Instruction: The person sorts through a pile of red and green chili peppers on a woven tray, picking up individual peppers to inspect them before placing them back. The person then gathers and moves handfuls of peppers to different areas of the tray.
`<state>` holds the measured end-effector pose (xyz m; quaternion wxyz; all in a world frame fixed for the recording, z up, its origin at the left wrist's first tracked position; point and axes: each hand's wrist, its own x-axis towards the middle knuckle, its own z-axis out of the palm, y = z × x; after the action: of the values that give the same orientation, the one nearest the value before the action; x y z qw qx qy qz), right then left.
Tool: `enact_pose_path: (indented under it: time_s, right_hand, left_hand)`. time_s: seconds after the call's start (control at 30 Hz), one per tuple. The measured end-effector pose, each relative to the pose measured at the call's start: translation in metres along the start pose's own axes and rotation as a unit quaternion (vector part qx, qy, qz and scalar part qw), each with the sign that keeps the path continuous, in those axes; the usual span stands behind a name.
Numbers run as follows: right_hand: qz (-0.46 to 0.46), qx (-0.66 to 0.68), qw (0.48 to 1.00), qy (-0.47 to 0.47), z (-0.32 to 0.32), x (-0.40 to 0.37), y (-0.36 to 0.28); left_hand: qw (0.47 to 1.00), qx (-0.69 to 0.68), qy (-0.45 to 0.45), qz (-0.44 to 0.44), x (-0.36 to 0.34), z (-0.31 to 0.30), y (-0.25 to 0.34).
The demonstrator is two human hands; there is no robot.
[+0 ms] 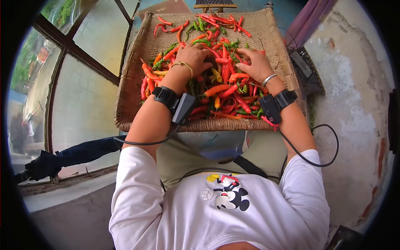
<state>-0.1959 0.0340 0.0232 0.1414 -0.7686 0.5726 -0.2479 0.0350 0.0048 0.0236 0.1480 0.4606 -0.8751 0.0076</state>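
A heap of chili peppers (225, 89), mostly red with some green, orange and yellow ones, fills the near part of a shallow woven basket (250, 125). My left hand (191, 57) lies over the left side of the heap, its thumb apart from the fingers; the fingertips are partly hidden among the chilies. On the right side of the heap rests my right hand (256, 64), thumb and fingers apart and touching chilies. Neither hand visibly grips a chili. Toward the basket's far side, a looser group of chilies (208, 23) lies on the woven bottom.
A framed window (83, 87) stands at the left, with a folded dark umbrella (83, 155) below it. A stained wall (346, 104) rises on the right, near a dark object (306, 66) beside the basket. Cables (329, 127) hang from both wrist devices. The basket sits over my lap.
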Motion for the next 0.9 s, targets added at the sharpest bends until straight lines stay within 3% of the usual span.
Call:
enact_pose_path:
  time_s: [0.03, 0.1, 0.17, 0.2, 0.3, 0.5, 0.67, 0.83, 0.9]
  right_hand:
    - [-0.067, -0.003, 0.998, 0.004, 0.000, -0.005, -0.001]
    - [-0.102, -0.002, 0.994, -0.044, -0.005, -0.016, -0.013]
    - [-0.138, -0.048, 0.984, -0.102, -0.007, -0.023, -0.015]
    - [-0.140, -0.046, 0.984, -0.102, -0.008, -0.023, -0.016]
    - [-0.091, -0.025, 0.984, -0.148, -0.006, -0.022, -0.013]
    - [-0.025, -0.055, 0.995, -0.076, 0.002, -0.017, -0.015]
    - [0.039, -0.045, 0.997, -0.056, -0.004, -0.008, -0.002]
    - [0.044, 0.031, 0.999, -0.009, -0.005, -0.006, 0.020]
    - [0.057, 0.073, 0.996, 0.016, -0.019, -0.006, 0.009]
  left_hand:
    - [0.998, 0.012, -0.013, 0.053, -0.004, 0.001, 0.001]
    - [0.996, -0.020, 0.000, 0.086, -0.009, 0.000, 0.008]
    - [0.983, -0.011, -0.103, 0.152, -0.010, -0.006, 0.016]
    - [0.983, -0.007, -0.085, 0.163, -0.010, 0.000, 0.018]
    - [0.984, -0.008, -0.102, 0.148, -0.007, -0.001, 0.026]
    - [0.992, 0.036, -0.038, 0.115, -0.007, 0.007, 0.021]
    - [0.983, 0.119, -0.129, 0.052, -0.001, -0.002, 0.014]
    - [0.982, 0.111, -0.150, 0.024, 0.006, 0.003, -0.004]
    - [0.991, 0.077, -0.105, 0.020, 0.004, 0.007, -0.012]
